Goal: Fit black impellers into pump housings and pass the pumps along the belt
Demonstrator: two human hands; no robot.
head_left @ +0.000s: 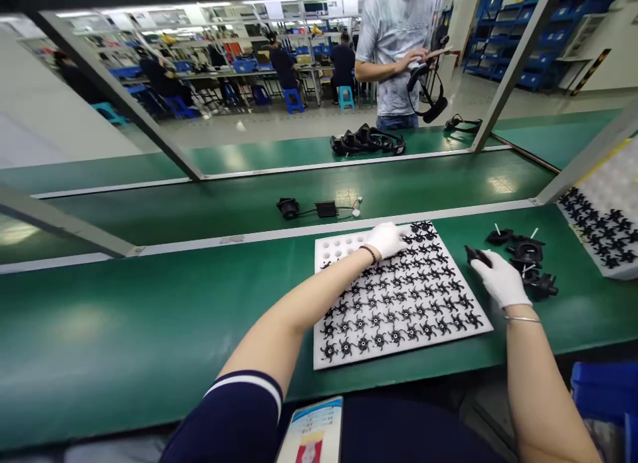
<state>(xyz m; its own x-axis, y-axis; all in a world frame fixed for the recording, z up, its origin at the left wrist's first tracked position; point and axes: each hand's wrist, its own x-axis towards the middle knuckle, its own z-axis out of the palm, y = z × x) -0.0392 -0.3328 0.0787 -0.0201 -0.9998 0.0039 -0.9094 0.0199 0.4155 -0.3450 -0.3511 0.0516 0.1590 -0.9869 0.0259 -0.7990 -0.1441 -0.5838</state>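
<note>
A white foam tray point(323, 354) lies on the green bench, with rows of small black impellers point(379, 340) set in it. My left hand point(386, 240), in a white glove, reaches to the far rows of the tray. Its fingers are bent together at the edge of the remaining impellers, and whatever sits between the fingertips is hidden. To the right of the tray, my gloved right hand point(501, 277) grips a black plastic part point(477, 256), partly covered by the fingers. Several black fan housings point(527, 250) lie just beyond that hand, a few with white shafts sticking up.
More impellers fill another white foam tray point(611, 267) at the far right. A small black blower with a wired box point(326, 209) lies behind a white rail point(239, 239). Metal posts point(518, 68) frame the bench. Across it stands a person point(399, 58) holding a headset.
</note>
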